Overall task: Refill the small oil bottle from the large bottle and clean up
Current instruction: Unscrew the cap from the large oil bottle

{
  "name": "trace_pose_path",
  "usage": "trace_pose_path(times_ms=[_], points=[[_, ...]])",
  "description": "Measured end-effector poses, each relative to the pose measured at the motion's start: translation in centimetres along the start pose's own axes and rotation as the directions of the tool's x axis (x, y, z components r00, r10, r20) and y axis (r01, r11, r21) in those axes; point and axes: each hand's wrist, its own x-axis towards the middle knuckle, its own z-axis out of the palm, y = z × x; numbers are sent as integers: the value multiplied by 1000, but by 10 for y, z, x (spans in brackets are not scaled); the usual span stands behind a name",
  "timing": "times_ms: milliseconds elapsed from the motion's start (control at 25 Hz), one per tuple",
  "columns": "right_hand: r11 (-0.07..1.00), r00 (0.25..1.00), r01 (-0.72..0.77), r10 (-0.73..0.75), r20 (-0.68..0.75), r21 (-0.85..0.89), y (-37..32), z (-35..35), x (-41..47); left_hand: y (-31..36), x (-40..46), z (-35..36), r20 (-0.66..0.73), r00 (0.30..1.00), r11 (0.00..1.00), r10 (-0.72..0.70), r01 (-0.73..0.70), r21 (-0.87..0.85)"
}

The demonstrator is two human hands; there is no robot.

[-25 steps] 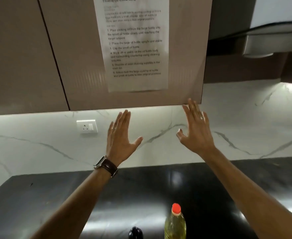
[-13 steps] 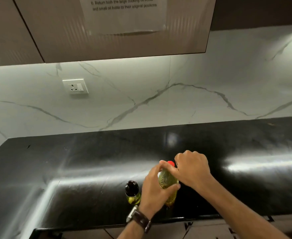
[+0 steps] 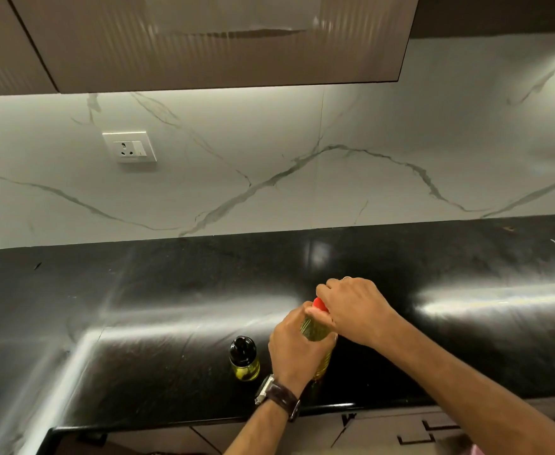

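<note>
The large bottle (image 3: 316, 331) of yellow oil stands upright near the front edge of the black counter (image 3: 158, 290). My left hand (image 3: 294, 348) grips its body from the left. My right hand (image 3: 355, 310) curls over its red cap (image 3: 319, 304) from the right, and the fingers hide most of the cap. The small oil bottle (image 3: 244, 358), with a black top and a little yellow oil in its glass base, stands just left of my left hand, apart from it.
A white marble backsplash with a wall socket (image 3: 129, 146) rises behind the counter. Brown upper cabinets (image 3: 220, 44) hang overhead. Drawer fronts (image 3: 410, 431) show below the counter's front edge.
One second ago both hands were raised open before the cabinet. They came down onto the large bottle, and since half a second ago the grip has hardly shifted.
</note>
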Motion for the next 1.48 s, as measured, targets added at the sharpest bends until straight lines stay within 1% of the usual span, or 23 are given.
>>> trace_pose_path(times_ms=[80, 200, 240, 280, 320, 360, 400, 440, 480, 520, 600, 720, 800, 840, 880, 920, 1000, 1040, 1080, 1240, 1320, 1400, 1480], points=[[995, 996, 81, -83, 39, 66, 6, -4, -3, -2, 1, 0, 0, 1000, 1000, 17, -17, -11], [924, 974, 143, -194, 115, 354, 19, -16, -7, -1, 2, 0, -8, 1000, 1000, 22, -23, -18], [906, 970, 135, -203, 132, 402, 21, -20, -7, -2, 3, 0, -12, 1000, 999, 23, -23, -25], [921, 977, 116, -173, 124, 371, 21, -23, -6, -2, 2, 0, -17, 1000, 999, 21, -22, -32], [957, 991, 80, -107, 83, 278, 20, -24, -2, -2, 1, 0, -20, 1000, 999, 17, -17, -33], [989, 999, 18, -23, 33, 149, 18, -25, 2, -3, 1, 0, -20, 1000, 1000, 15, -16, -27], [998, 999, -43, 44, -8, 38, 15, -25, 7, -3, 1, 0, -18, 1000, 1000, 19, -19, -17], [998, 998, -62, 62, -24, -7, 12, -24, 11, -4, 1, 0, -17, 1000, 1000, 26, -26, -11], [998, 998, -57, 57, -18, 6, 10, -22, 13, -4, 1, 1, -15, 1000, 1000, 26, -26, -7], [998, 999, -35, 36, -3, 59, 8, -21, 13, -4, 1, 1, -13, 1000, 1000, 25, -25, -11], [982, 999, 37, -41, 20, 186, 9, -23, 8, -4, 1, 1, -9, 1000, 999, 30, -30, -21], [942, 981, 126, -164, 101, 311, 14, -24, 5, -6, 0, 1, -7, 999, 999, 33, -33, -37], [905, 966, 146, -218, 140, 399, 15, -23, 2, -7, 0, 1, -11, 999, 999, 39, -39, -37], [887, 967, 138, -217, 134, 440, 14, -24, 2, -7, 0, 1, -13, 999, 998, 42, -43, -39], [886, 975, 128, -195, 106, 445, 14, -24, 1, -7, 1, 2, -13, 999, 998, 41, -41, -44], [915, 986, 106, -148, 77, 390, 13, -24, 2, -7, 1, 2, -13, 999, 998, 35, -36, -48], [988, 1000, -4, 0, 29, 154, 9, -25, 6, -6, 0, 1, -17, 1000, 999, 24, -25, -34], [995, 999, -45, 44, 16, 84, 8, -23, 8, -6, -1, 1, -14, 1000, 1000, 20, -20, -22], [996, 998, -54, 54, 11, 74, 6, -22, 9, -5, -2, 0, -10, 1000, 1000, 20, -21, -19], [961, 998, 48, -59, 34, 273, 10, -25, 2, -6, -1, 1, -10, 1000, 998, 29, -30, -48], [926, 997, 66, -76, 14, 371, 20, -24, -4, -7, -1, 2, -11, 1000, 997, 26, -27, -66], [887, 999, 27, -8, -43, 461, 36, -15, -11, -9, -2, 4, -14, 1000, 996, 24, -25, -88], [849, 992, -93, 124, -25, 519, 60, 9, -18, -13, -2, 6, -20, 1000, 994, 13, -15, -113]])
